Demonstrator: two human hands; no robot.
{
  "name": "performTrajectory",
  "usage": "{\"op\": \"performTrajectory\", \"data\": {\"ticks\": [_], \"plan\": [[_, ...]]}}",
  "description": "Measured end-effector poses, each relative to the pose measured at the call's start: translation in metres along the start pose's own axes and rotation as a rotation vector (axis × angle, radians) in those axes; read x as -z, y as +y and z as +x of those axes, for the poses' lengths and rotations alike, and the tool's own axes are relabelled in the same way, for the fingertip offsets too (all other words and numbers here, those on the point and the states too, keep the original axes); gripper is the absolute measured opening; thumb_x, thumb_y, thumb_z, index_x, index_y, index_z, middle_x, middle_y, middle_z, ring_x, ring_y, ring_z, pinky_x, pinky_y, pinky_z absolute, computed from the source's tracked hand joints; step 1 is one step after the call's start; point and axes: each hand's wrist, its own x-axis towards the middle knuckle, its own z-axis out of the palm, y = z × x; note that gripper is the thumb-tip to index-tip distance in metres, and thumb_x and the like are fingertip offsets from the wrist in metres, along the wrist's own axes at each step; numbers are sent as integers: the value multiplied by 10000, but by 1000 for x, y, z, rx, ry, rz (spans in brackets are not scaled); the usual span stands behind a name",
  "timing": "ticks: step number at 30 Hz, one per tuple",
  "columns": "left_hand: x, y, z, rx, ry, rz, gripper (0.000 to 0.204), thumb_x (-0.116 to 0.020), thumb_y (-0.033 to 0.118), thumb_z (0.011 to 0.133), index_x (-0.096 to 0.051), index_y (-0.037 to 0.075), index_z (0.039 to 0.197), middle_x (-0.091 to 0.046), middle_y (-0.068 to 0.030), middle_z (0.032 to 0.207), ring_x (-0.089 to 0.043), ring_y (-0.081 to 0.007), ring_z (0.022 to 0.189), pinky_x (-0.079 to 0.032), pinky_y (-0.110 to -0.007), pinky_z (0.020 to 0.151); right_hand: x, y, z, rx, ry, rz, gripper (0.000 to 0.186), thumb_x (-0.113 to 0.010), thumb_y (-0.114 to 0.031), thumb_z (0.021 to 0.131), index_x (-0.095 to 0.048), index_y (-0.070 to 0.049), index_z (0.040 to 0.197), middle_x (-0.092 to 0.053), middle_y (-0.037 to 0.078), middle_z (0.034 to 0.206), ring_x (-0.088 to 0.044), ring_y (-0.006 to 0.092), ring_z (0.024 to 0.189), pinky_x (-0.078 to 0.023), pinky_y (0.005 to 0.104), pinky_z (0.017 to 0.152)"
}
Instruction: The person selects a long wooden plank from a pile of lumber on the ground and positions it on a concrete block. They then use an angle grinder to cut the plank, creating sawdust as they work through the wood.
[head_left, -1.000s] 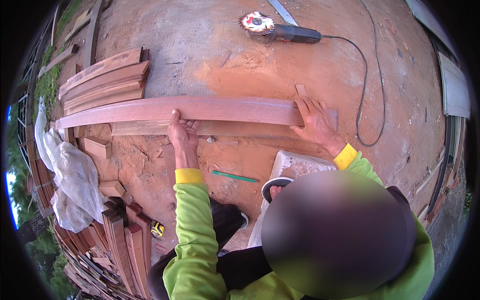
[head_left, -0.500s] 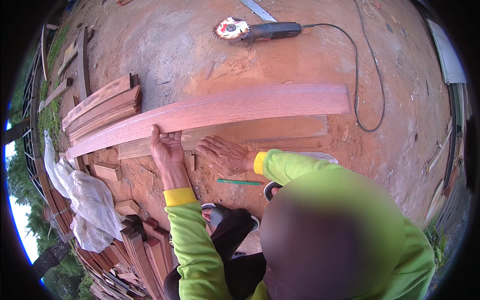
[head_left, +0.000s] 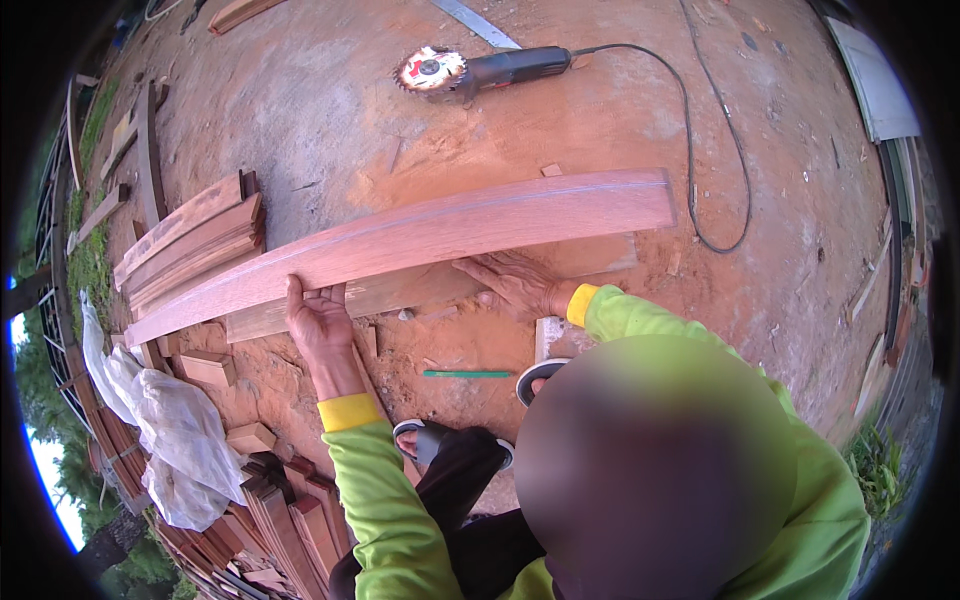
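My left hand grips the near edge of a long reddish board, thumb on top, fingers underneath; a pale line runs along the board. My right hand has its fingers stretched out at the same edge, farther right; whether they bear on this board or the weathered plank below it, I cannot tell. A thin green stick lies on the dirt nearer me.
An angle grinder with a toothed disc and black cord lies beyond, near a metal strip. Stacked boards, wood blocks, crumpled plastic sheeting and piled timber are at left. A blurred patch hides the lower right.
My right hand has left the board's right end and moved left, then slightly back rightward along the near edge. The board's left end has swung nearer me. My left hand still holds it.
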Motion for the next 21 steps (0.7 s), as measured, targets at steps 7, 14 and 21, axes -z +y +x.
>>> {"op": "performTrajectory", "data": {"ticks": [7,14,21], "plan": [[1,-1,7,-7,-72,-24,301,-492,247,975,-520,2,1148,-599,-220,1172,-565,-337,1135,-468,-530,976,39,43,-83,-267,35,-106,609,-450,-261,916,-261,-7,1436,-265,243,1475,-214,377,1389,-165,445,1151],[17,-12,7,28,-44,-3,307,-504,250,971,-516,3,1152,-592,-208,1184,-562,-342,1137,-483,-533,954,94,161,-221,-1181,813,-276,472,-427,-286,952,-456,35,1297,-580,281,1123,-579,411,1002,-449,440,903],[68,-35,6,65,133,147,373,-522,314,961,-499,21,1190,-596,-183,1179,-577,-333,1106,-493,-506,936,88,83,-141,-699,788,415,499,-461,-407,973,-525,-13,1273,-639,115,1056,-635,182,913,-490,322,802]]}}
